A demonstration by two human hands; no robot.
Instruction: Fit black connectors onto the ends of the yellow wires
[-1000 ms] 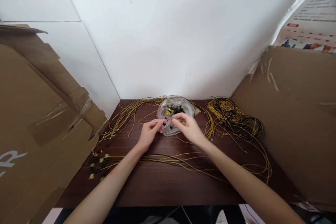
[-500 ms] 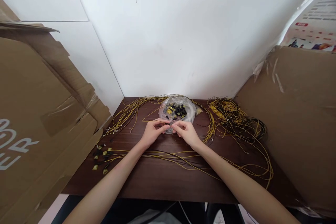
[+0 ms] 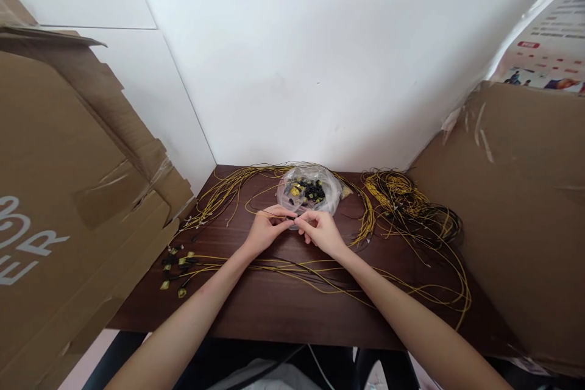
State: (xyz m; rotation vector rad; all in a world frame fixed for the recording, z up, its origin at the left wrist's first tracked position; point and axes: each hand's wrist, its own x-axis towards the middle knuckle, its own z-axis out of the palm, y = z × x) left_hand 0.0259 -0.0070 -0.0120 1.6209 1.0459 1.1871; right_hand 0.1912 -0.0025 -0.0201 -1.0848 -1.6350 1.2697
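My left hand (image 3: 269, 229) and my right hand (image 3: 320, 231) meet fingertip to fingertip just in front of a clear plastic bag (image 3: 336, 190). Between the pinched fingertips is a small black piece (image 3: 290, 218), and both hands grip it. A thin yellow wire (image 3: 250, 202) curves away from the left fingers. Inside the open bag lie black parts (image 3: 315, 191) and yellow parts (image 3: 295, 191). Long yellow and black wires (image 3: 315, 283) run across the table under both forearms, and their left ends carry black and yellow connectors (image 3: 183, 275).
Coiled yellow and black wires (image 3: 397, 195) lie at the right, and more loose wires (image 3: 219, 201) spread at the left rear. Cardboard boxes stand left (image 3: 59, 164) and right (image 3: 516, 213) of the brown table (image 3: 292, 323). A white wall (image 3: 320, 61) rises behind.
The fingertips have shifted slightly, and the black piece between them shows more clearly. The view has tilted a little.
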